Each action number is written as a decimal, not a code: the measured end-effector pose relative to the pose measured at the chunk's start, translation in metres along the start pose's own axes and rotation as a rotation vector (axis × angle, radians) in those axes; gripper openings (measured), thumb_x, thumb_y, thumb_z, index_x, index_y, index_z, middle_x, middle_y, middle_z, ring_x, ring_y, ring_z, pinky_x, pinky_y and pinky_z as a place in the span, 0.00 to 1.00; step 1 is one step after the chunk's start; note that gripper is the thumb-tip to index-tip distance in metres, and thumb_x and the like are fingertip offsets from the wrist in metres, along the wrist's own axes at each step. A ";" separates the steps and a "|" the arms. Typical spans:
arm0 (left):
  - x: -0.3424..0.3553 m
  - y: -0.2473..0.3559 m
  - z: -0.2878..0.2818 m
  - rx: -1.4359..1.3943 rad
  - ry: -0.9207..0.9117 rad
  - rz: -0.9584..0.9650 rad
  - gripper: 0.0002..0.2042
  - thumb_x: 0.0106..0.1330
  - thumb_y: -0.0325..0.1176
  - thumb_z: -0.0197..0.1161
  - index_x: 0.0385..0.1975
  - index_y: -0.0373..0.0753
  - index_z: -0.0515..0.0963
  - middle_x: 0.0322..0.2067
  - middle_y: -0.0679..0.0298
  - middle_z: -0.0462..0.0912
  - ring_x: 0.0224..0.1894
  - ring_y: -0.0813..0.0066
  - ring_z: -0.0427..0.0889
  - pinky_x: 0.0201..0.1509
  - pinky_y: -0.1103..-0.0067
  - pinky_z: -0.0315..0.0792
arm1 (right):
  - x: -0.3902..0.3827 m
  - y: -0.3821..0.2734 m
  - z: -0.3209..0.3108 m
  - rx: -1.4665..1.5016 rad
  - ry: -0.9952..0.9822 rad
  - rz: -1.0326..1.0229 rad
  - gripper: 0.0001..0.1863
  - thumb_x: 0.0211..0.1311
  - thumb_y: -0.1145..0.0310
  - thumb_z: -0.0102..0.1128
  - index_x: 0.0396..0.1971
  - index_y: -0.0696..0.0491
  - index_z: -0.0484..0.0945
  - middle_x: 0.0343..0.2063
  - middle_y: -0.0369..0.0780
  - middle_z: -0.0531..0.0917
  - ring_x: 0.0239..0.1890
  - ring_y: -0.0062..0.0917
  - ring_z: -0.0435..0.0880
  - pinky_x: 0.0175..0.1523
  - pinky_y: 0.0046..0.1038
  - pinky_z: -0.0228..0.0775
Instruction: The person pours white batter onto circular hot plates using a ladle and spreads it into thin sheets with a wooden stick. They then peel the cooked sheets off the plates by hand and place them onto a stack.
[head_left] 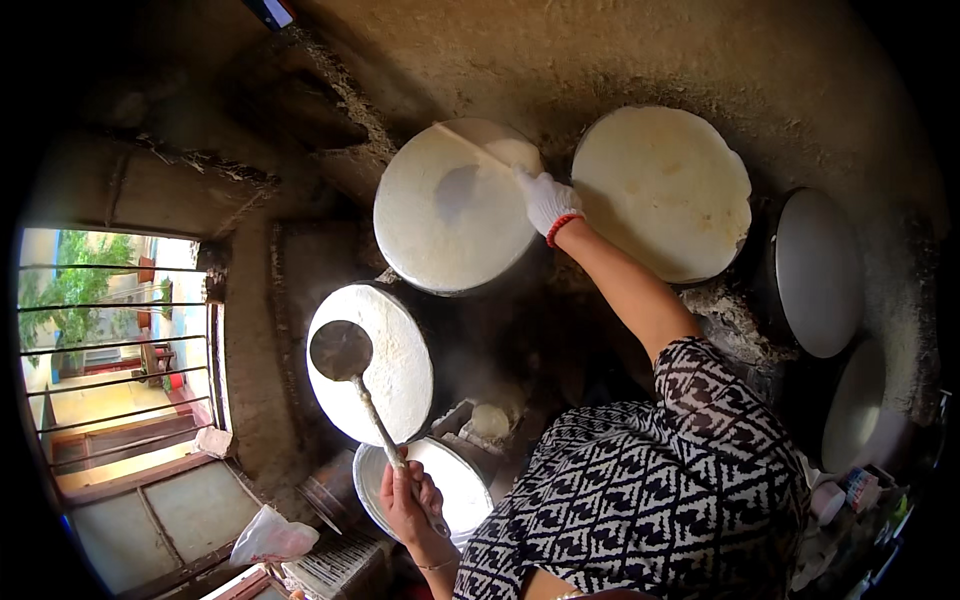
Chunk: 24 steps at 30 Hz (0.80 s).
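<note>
My right hand (548,205), in a white glove, grips a pale wooden stick (470,140) lying across a round griddle (440,250) coated in thin cream batter, with a grey patch near its middle. My left hand (410,498), bare, is closed on the long handle of a ladle (340,350). The ladle's dark round head is over a griddle with a bright white layer (395,360). Below that, behind my left hand, is a bowl of white liquid (468,480).
A griddle with a cream sheet (660,190) stands at upper right, two grey griddles (815,270) (850,400) beside it. A barred window (120,350) is at left, a plastic bag (270,535) below it. Small containers (830,500) sit at lower right; rough walls surround the griddles.
</note>
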<state>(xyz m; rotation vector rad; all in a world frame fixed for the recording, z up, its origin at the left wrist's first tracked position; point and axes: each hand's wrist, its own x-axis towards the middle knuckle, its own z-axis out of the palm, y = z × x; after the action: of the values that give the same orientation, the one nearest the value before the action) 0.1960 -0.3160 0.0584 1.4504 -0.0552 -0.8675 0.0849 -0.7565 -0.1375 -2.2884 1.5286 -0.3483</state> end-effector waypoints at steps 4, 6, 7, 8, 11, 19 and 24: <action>-0.001 -0.004 0.003 -0.028 0.017 -0.014 0.16 0.73 0.34 0.52 0.53 0.30 0.70 0.27 0.66 0.72 0.14 0.88 0.63 0.11 0.88 0.59 | -0.084 0.011 0.007 0.051 -0.123 -0.162 0.25 0.68 0.63 0.44 0.65 0.35 0.59 0.33 0.51 0.77 0.32 0.51 0.81 0.36 0.51 0.73; 0.004 -0.005 0.009 -0.025 0.003 -0.034 0.16 0.74 0.34 0.52 0.54 0.30 0.70 0.27 0.67 0.72 0.14 0.89 0.62 0.12 0.89 0.58 | -0.096 0.026 0.016 0.071 -0.124 0.046 0.26 0.67 0.60 0.48 0.65 0.32 0.59 0.34 0.51 0.77 0.34 0.51 0.81 0.37 0.51 0.72; 0.006 -0.006 0.013 -0.040 -0.002 -0.047 0.15 0.73 0.34 0.53 0.53 0.30 0.71 0.27 0.66 0.73 0.14 0.88 0.63 0.12 0.88 0.58 | -0.083 0.021 0.010 0.092 -0.076 0.061 0.24 0.69 0.59 0.44 0.64 0.35 0.60 0.36 0.52 0.78 0.37 0.51 0.81 0.38 0.51 0.73; 0.007 -0.007 0.017 -0.055 -0.005 -0.059 0.15 0.73 0.33 0.53 0.53 0.31 0.71 0.27 0.65 0.74 0.14 0.87 0.64 0.12 0.88 0.59 | -0.061 0.011 0.005 0.065 -0.067 0.077 0.23 0.70 0.58 0.42 0.64 0.36 0.60 0.38 0.53 0.79 0.38 0.51 0.82 0.39 0.51 0.73; 0.011 -0.004 0.038 -0.044 -0.021 -0.086 0.14 0.73 0.33 0.53 0.52 0.31 0.72 0.27 0.66 0.74 0.14 0.87 0.64 0.13 0.87 0.59 | 0.027 -0.001 -0.002 0.068 -0.022 0.120 0.22 0.69 0.51 0.41 0.57 0.45 0.66 0.41 0.53 0.82 0.44 0.50 0.82 0.44 0.47 0.74; 0.022 -0.006 0.051 -0.071 -0.024 -0.084 0.14 0.73 0.33 0.53 0.52 0.31 0.73 0.27 0.64 0.76 0.14 0.85 0.65 0.13 0.87 0.58 | -0.016 0.022 0.009 0.678 0.224 -0.295 0.06 0.56 0.70 0.58 0.30 0.57 0.75 0.30 0.50 0.77 0.34 0.47 0.76 0.39 0.40 0.69; 0.033 -0.006 0.067 -0.062 -0.063 -0.054 0.16 0.74 0.33 0.51 0.54 0.29 0.71 0.27 0.66 0.73 0.14 0.88 0.62 0.12 0.89 0.59 | -0.056 0.022 0.039 0.563 0.151 -0.126 0.21 0.63 0.71 0.54 0.56 0.57 0.68 0.32 0.53 0.76 0.36 0.49 0.76 0.41 0.42 0.69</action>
<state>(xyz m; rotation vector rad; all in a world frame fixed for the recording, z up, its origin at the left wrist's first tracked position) 0.1810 -0.3887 0.0503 1.3718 -0.0360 -0.9516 0.0607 -0.7056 -0.1824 -1.9386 1.1569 -0.8796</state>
